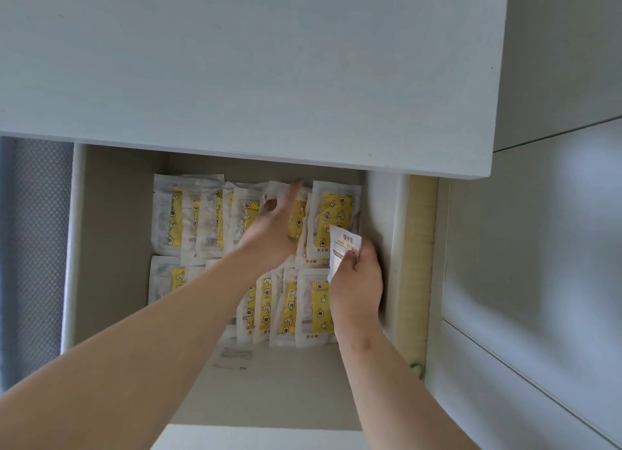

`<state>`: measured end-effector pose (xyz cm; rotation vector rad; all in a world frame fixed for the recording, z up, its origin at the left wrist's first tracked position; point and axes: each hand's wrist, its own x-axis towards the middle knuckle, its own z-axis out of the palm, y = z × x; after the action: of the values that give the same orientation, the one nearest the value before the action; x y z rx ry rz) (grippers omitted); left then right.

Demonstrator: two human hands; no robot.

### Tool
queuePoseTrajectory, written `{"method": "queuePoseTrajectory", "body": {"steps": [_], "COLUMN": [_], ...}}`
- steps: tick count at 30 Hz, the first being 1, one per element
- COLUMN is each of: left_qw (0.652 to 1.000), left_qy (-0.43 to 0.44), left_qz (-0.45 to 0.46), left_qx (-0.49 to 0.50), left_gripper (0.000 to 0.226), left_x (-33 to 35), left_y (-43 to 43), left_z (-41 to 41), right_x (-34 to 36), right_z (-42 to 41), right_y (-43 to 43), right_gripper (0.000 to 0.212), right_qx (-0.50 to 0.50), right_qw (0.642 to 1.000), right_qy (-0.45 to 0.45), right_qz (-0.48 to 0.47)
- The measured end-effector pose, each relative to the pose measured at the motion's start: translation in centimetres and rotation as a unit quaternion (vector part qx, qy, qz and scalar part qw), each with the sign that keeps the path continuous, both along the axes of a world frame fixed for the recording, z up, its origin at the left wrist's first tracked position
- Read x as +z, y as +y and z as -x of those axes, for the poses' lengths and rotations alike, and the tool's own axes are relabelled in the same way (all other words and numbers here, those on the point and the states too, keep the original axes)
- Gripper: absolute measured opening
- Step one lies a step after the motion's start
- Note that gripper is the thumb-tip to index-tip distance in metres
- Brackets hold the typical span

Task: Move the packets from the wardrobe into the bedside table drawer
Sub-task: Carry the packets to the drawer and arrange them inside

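Note:
The bedside table drawer (111, 247) stands pulled out below me. Two rows of white packets with yellow star-printed fronts lie flat in it, a back row (202, 220) and a front row (296, 308). My left hand (272, 227) reaches over the back row with straight fingers that touch the packets there. My right hand (356, 281) grips a white packet (343, 247) with printed text, held upright at the right end of the drawer near its right wall.
The white top of the bedside table (235, 72) overhangs the drawer's back part. A pale yellow strip (417, 264) runs along the drawer's right side. White panels (538, 247) lie to the right, grey patterned fabric (33, 247) to the left.

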<state>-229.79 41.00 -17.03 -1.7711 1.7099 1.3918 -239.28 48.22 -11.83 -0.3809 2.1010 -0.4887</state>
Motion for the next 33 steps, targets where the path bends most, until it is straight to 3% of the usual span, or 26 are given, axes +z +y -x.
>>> {"method": "queuePoseTrajectory", "body": {"steps": [2, 5, 9, 13, 19, 21, 24, 26, 30, 33], "left_qw": [0.997, 0.974, 0.956, 0.972, 0.958, 0.964, 0.984, 0.985, 0.949, 0.914], "left_qy": [-0.056, -0.14, -0.135, -0.057, -0.05, -0.04, 0.017, 0.097, 0.228, 0.24], "left_qz": [0.043, 0.131, 0.21, 0.152, 0.089, 0.122, 0.176, 0.099, -0.122, -0.173], "left_qx": [-0.043, -0.119, -0.157, -0.171, -0.266, -0.231, -0.037, 0.1, 0.18, 0.279], "left_gripper": [0.101, 0.08, 0.069, 0.069, 0.066, 0.067, 0.055, 0.042, 0.039, 0.041], "left_x": [-0.1, 0.1, 0.1, -0.8, -2.3, -1.5, 0.8, 2.5, 5.4, 5.3], "left_y": [0.2, 0.3, -0.5, -2.0, -2.2, -2.0, -1.5, -0.6, 2.1, 3.0], "left_z": [-0.1, -0.2, 0.4, 3.0, 3.3, 2.6, 1.2, 0.6, -0.1, -0.5], "right_x": [-0.1, -0.2, -0.5, -0.8, -1.2, -1.2, -1.2, -0.8, 0.3, 1.0], "right_z": [0.0, 0.0, 0.1, 0.1, 0.3, 0.3, 0.1, -0.1, 0.3, 0.5], "right_y": [0.1, 0.1, 0.2, 0.5, 0.4, 0.1, 0.0, -0.3, -1.2, -1.4], "right_gripper": [0.033, 0.033, 0.033, 0.033, 0.033, 0.034, 0.036, 0.036, 0.031, 0.048], "right_qx": [0.003, 0.003, 0.006, 0.013, 0.016, 0.011, -0.028, -0.093, -0.235, -0.229], "right_qw": [1.0, 1.0, 1.0, 0.999, 0.999, 0.999, 0.999, 0.994, 0.951, 0.921], "right_qy": [0.0, 0.001, 0.007, 0.018, 0.022, 0.023, -0.005, -0.052, -0.192, -0.306], "right_qz": [0.002, 0.005, 0.011, 0.024, 0.032, 0.029, 0.028, 0.034, 0.064, 0.078]}}
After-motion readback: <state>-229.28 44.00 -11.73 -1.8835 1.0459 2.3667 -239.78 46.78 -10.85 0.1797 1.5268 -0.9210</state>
